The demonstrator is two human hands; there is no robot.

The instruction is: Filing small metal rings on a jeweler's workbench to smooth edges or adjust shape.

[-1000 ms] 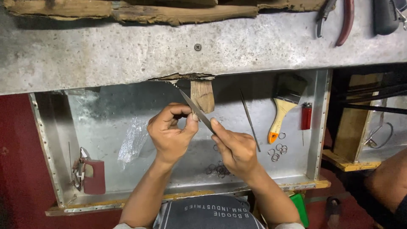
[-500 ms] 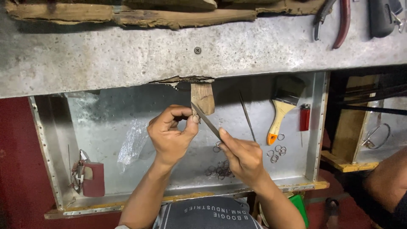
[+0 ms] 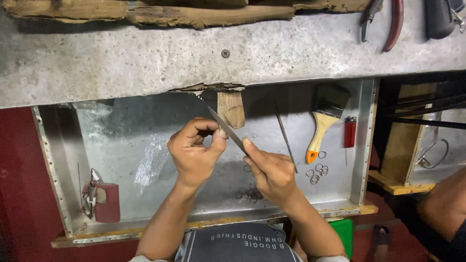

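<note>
My left hand (image 3: 194,151) pinches something tiny between thumb and forefinger, too small to make out, held against the wooden peg (image 3: 231,108) that juts from under the bench edge. My right hand (image 3: 273,173) grips a flat metal file (image 3: 225,130), its blade angled up to the left and lying across the left fingertips. Both hands hover over a shallow metal tray (image 3: 121,131). Several small wire rings (image 3: 250,193) lie on the tray floor just beneath my hands.
A thin needle file (image 3: 285,137), a wooden-handled brush (image 3: 325,121), a red lighter (image 3: 349,132) and more rings (image 3: 316,172) lie at the tray's right. A plastic bag (image 3: 151,162) and a red pouch (image 3: 104,201) sit left. Pliers (image 3: 383,22) rest on the bench. Another person's arm (image 3: 439,208) is at far right.
The file has slid down and to the right across my left fingertips, so its tip now sits lower and closer to the peg. My left hand has stayed at the peg.
</note>
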